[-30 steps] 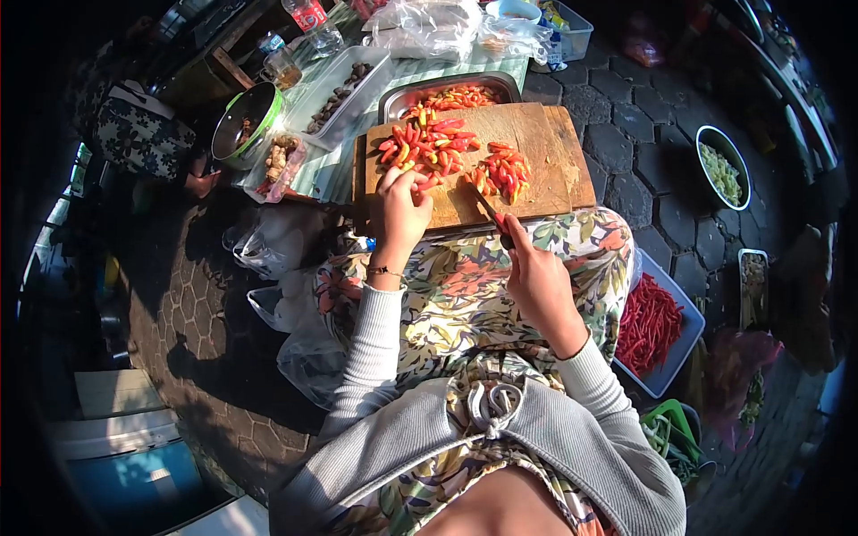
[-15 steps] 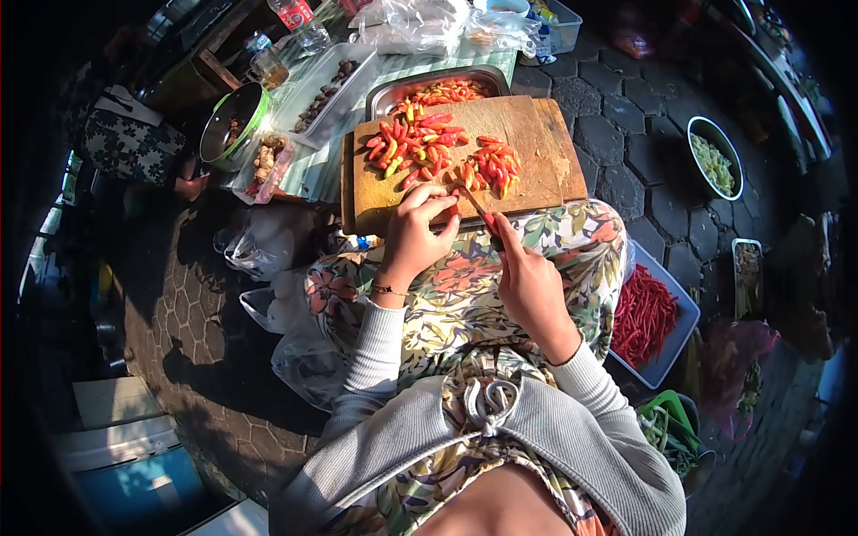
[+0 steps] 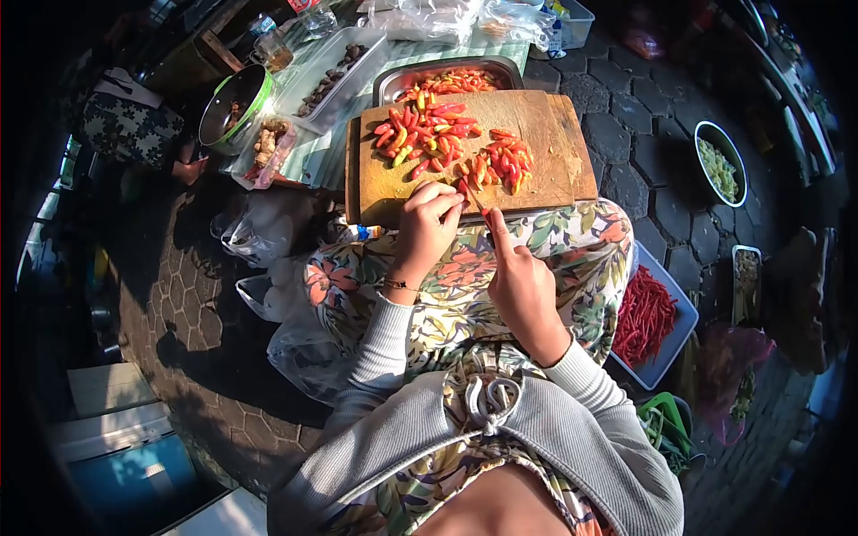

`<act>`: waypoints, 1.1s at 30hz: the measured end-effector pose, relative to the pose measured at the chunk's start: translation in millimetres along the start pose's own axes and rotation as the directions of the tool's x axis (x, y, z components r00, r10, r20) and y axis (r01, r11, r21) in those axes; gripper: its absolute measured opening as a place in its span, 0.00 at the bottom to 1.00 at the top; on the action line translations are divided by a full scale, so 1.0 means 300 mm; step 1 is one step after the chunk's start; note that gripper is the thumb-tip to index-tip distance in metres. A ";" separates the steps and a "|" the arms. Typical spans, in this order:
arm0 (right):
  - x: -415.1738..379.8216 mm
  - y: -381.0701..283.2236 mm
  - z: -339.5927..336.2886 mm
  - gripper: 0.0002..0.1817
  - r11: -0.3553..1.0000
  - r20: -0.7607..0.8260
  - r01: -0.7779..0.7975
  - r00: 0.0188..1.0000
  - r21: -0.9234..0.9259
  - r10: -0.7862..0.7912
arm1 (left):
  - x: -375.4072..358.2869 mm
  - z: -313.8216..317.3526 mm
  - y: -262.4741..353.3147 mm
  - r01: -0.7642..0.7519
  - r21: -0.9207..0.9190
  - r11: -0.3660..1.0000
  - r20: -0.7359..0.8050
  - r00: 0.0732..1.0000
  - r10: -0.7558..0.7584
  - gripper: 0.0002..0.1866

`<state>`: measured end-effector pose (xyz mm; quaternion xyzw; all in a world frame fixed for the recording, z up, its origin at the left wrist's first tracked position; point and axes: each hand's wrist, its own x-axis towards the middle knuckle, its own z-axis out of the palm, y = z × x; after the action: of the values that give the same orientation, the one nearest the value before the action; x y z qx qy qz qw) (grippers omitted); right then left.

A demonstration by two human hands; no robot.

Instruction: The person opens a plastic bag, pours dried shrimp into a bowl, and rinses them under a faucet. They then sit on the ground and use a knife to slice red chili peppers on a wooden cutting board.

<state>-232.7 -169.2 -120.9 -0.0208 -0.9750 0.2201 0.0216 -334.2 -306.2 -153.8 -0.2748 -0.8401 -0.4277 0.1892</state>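
A wooden cutting board (image 3: 384,195) lies in front of my lap with two heaps of red and yellow chilies on it. Whole chilies (image 3: 416,134) are on the left, and a heap of chilies (image 3: 505,161) that look cut is on the right. At the board's near edge, my left hand (image 3: 429,230) has its fingers closed on a small red chili (image 3: 462,187). My right hand (image 3: 523,290) grips a knife (image 3: 475,200), index finger stretched along its back, and the blade is at the chili beside my left fingertips.
Behind the board sits a metal tray (image 3: 382,89) of chilies. Left of it are a clear plastic container (image 3: 308,112), a green-rimmed pan (image 3: 259,98) and a pack of ginger-like roots (image 3: 270,143). A tray of long red chilies (image 3: 645,317) and a bowl of pale pieces (image 3: 718,170) stand right.
The knife blade has shifted slightly at the left fingertips, and my left fingers have drawn closer together. The camera view has tilted a little; the heaps look much the same.
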 end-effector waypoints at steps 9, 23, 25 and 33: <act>-0.047 0.026 -0.002 0.40 0.999 0.000 0.042 0.999 0.025 -0.042 | -0.014 0.021 -0.007 0.016 -0.031 0.999 -0.079 0.997 -0.018 0.04; -0.014 0.009 -0.009 0.41 0.998 0.026 0.053 0.998 0.032 -0.054 | -0.022 0.019 -0.010 0.031 -0.026 0.999 -0.098 0.995 -0.034 0.03; -0.017 -0.005 0.001 0.42 1.000 0.029 0.023 0.999 -0.018 -0.023 | -0.026 0.019 -0.015 0.028 -0.022 0.999 -0.087 0.996 -0.030 0.03; 0.004 -0.017 0.061 0.42 0.999 -0.011 0.040 0.999 -0.028 -0.041 | -0.034 0.024 -0.015 0.091 -0.067 0.994 -0.070 0.993 -0.096 0.03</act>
<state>-234.9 -181.4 -135.2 -0.0027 -0.9780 0.2062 0.0313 -329.6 -305.6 -166.4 -0.2251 -0.8305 -0.4725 0.1907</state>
